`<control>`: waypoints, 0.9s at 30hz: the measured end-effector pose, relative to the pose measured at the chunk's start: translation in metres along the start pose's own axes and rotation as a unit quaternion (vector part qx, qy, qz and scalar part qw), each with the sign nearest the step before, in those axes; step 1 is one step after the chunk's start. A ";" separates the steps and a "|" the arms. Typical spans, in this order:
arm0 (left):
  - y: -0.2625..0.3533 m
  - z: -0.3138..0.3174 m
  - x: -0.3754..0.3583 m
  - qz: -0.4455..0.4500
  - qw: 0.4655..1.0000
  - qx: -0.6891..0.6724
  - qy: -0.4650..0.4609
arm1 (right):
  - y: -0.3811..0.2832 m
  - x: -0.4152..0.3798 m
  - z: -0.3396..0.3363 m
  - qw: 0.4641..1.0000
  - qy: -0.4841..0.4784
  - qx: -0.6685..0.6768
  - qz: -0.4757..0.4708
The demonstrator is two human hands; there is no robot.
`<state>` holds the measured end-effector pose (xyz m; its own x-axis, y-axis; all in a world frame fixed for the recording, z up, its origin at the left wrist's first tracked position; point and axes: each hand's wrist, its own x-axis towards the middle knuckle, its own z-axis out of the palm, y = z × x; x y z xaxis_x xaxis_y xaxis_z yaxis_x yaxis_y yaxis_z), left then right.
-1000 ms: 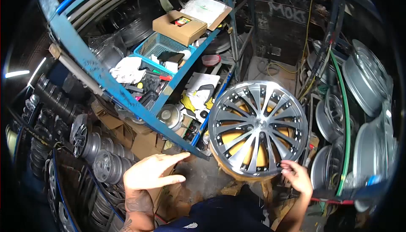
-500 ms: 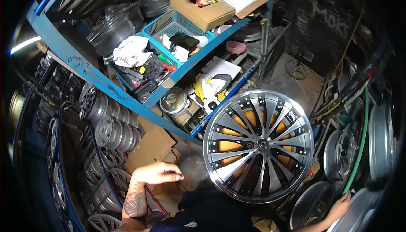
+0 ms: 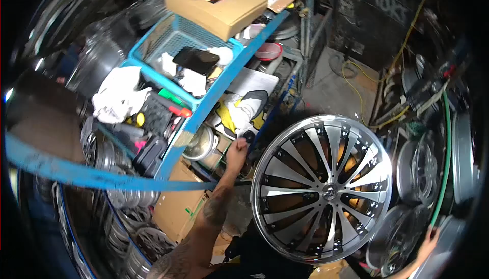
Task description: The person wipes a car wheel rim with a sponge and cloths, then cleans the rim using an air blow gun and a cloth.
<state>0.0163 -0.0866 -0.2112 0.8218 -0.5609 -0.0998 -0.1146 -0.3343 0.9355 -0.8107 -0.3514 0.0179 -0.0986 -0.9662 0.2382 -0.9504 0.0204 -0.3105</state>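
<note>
So, we had our left hand over by the pot, right hand well apart by the hose; couldn't tell if either gripped anything. Wheel sat near, between them.

Your big wheel is striped silver and black like a star, with a shiny silver edge and some yellow showing through. The shelf frame is blue. The light blue basket has a pattern of tiny holes. Your box is brown, your hose green, the cord yellow, the rag white. Dark drawings cover your left arm.
</note>
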 end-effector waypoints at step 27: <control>-0.014 -0.074 0.267 0.153 0.830 0.504 0.181 | 0.026 0.005 -0.013 0.987 -0.058 -0.126 0.078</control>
<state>0.2792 -0.1757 -0.2260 0.7615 -0.5323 0.3697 -0.6073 -0.7854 0.1200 -0.8397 -0.3523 0.0225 -0.2283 -0.9691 0.0936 -0.9712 0.2199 -0.0922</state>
